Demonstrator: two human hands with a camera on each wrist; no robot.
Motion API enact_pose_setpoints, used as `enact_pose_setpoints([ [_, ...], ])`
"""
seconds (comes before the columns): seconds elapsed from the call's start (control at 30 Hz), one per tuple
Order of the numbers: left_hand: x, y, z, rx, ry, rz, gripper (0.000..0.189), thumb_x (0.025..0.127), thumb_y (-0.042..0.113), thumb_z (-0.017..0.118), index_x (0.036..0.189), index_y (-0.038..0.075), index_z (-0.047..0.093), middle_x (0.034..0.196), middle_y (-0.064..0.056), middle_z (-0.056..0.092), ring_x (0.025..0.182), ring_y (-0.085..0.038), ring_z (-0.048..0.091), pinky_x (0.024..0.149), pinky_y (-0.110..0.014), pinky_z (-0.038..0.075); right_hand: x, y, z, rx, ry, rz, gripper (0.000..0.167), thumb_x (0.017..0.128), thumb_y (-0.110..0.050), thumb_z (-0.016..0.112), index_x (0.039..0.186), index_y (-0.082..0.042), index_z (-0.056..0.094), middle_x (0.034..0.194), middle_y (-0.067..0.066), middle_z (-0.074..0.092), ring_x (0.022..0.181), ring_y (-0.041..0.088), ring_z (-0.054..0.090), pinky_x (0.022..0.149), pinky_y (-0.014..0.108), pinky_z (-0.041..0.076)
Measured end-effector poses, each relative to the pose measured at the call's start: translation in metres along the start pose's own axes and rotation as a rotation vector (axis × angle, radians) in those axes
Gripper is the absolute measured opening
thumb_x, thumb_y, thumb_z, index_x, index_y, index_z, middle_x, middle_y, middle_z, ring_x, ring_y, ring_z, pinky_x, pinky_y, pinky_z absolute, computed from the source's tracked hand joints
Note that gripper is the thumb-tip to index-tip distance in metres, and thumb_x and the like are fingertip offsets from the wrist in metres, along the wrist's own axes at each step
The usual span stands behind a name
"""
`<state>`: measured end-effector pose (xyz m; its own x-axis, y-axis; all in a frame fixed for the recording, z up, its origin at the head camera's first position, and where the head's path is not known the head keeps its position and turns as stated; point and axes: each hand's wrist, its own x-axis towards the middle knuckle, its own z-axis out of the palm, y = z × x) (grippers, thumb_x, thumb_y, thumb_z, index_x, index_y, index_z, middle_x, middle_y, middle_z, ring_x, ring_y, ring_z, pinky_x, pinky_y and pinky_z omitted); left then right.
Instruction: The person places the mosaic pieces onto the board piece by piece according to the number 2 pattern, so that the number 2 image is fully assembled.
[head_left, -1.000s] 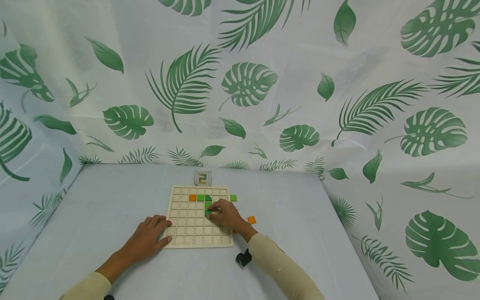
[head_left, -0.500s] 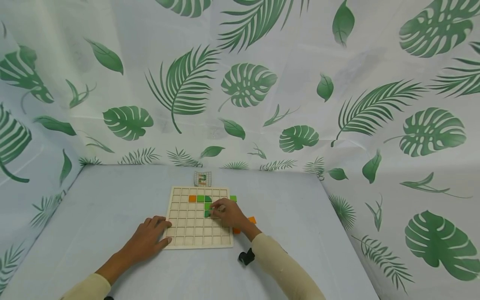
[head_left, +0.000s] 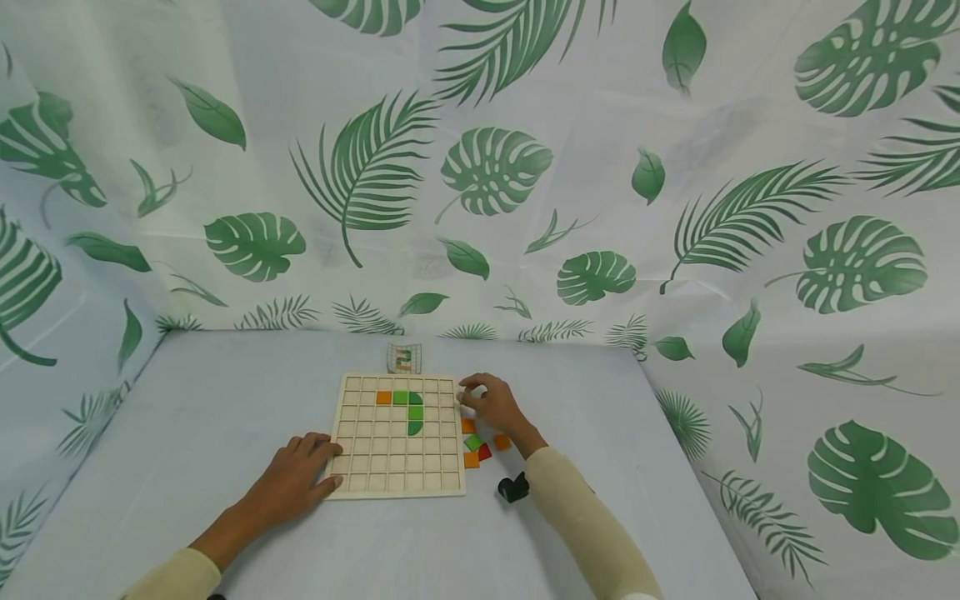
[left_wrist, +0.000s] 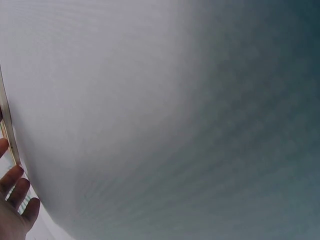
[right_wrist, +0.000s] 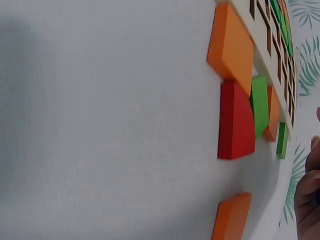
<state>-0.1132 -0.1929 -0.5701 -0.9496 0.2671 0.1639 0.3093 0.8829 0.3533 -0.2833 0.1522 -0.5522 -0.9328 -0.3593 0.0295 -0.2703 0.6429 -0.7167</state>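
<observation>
Pale table (head_left: 225, 400), leafy backdrop (head_left: 300, 50). Your left hand (head_left: 296, 475) rests, fingers relaxed, at left edge of board (head_left: 360, 454). Your right hand (head_left: 495, 406): finger and thumb parted near green tile (right_wrist: 282, 141), just beside board's right edge. Tile probably light, stiff, smooth; pinch opposite sides.

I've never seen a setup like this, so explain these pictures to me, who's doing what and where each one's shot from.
There's no robot, just a person's two bare hands. The wide view comes from a camera on the head; the other two come from cameras on each wrist. On the pale tabletop lies a grid board bearing an orange square, two light green squares and two dark green quarter-circles. Behind it lies a pattern card; to its right, loose orange tiles, green tiles and a red quarter-circle. The left hand rests at the board's left edge. The right hand is near its far right corner; whether it holds anything is unclear.
</observation>
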Motion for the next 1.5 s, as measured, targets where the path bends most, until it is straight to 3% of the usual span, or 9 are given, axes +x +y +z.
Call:
enact_pose_setpoints([
  [0.27, 0.000, -0.002, 0.003, 0.009, 0.001, 0.001, 0.041, 0.092, 0.037, 0.073, 0.125, 0.016, 0.063, 0.129, -0.012, 0.057, 0.113, -0.032, 0.055, 0.088, -0.051, 0.048, 0.004, 0.006, 0.002, -0.088, -0.011, 0.112, 0.031, 0.093, -0.024, 0.073, 0.123, -0.015, 0.070, 0.118, 0.007, 0.062, 0.103, 0.022, 0.058, 0.093, 0.042, 0.050],
  [0.47, -0.001, -0.004, 0.005, 0.007, 0.004, 0.006, 0.041, 0.091, 0.037, 0.074, 0.125, 0.016, 0.063, 0.128, -0.011, 0.057, 0.113, -0.031, 0.055, 0.088, -0.052, 0.048, 0.003, 0.007, 0.004, -0.112, -0.051, 0.183, 0.036, 0.092, -0.029, 0.074, 0.127, -0.018, 0.070, 0.124, 0.010, 0.058, 0.122, 0.030, 0.054, 0.107, 0.051, 0.043],
  [0.6, -0.002, -0.004, 0.004, -0.005, 0.003, 0.005, 0.042, 0.091, 0.037, 0.073, 0.125, 0.016, 0.063, 0.129, -0.012, 0.057, 0.114, -0.032, 0.055, 0.089, -0.053, 0.047, 0.003, 0.010, 0.003, -0.135, -0.069, 0.189, 0.036, 0.093, -0.029, 0.074, 0.128, -0.019, 0.070, 0.126, 0.011, 0.056, 0.127, 0.031, 0.052, 0.108, 0.052, 0.042],
  [0.83, -0.003, -0.003, 0.002, -0.009, -0.009, -0.006, 0.041, 0.092, 0.037, 0.073, 0.125, 0.016, 0.063, 0.129, -0.012, 0.057, 0.116, -0.033, 0.055, 0.090, -0.053, 0.047, 0.004, 0.013, 0.002, -0.166, -0.092, 0.166, 0.039, 0.092, -0.030, 0.075, 0.129, -0.020, 0.070, 0.121, 0.010, 0.056, 0.119, 0.029, 0.054, 0.105, 0.048, 0.044],
  [1.13, -0.001, -0.003, 0.004, 0.008, 0.003, 0.008, 0.041, 0.091, 0.037, 0.073, 0.125, 0.015, 0.063, 0.128, -0.011, 0.057, 0.114, -0.031, 0.055, 0.089, -0.051, 0.048, 0.006, 0.012, 0.001, -0.234, -0.070, 0.222, 0.047, 0.087, -0.037, 0.079, 0.131, -0.023, 0.069, 0.110, 0.004, 0.055, 0.100, 0.020, 0.053, 0.093, 0.039, 0.048],
  [1.5, 0.000, -0.006, 0.006, 0.006, 0.004, 0.010, 0.041, 0.091, 0.037, 0.073, 0.125, 0.016, 0.063, 0.129, -0.011, 0.057, 0.114, -0.032, 0.055, 0.089, -0.052, 0.047, 0.007, 0.008, -0.002, -0.218, -0.056, 0.203, 0.041, 0.086, -0.035, 0.080, 0.124, -0.020, 0.073, 0.106, 0.005, 0.056, 0.097, 0.020, 0.054, 0.089, 0.039, 0.048],
])
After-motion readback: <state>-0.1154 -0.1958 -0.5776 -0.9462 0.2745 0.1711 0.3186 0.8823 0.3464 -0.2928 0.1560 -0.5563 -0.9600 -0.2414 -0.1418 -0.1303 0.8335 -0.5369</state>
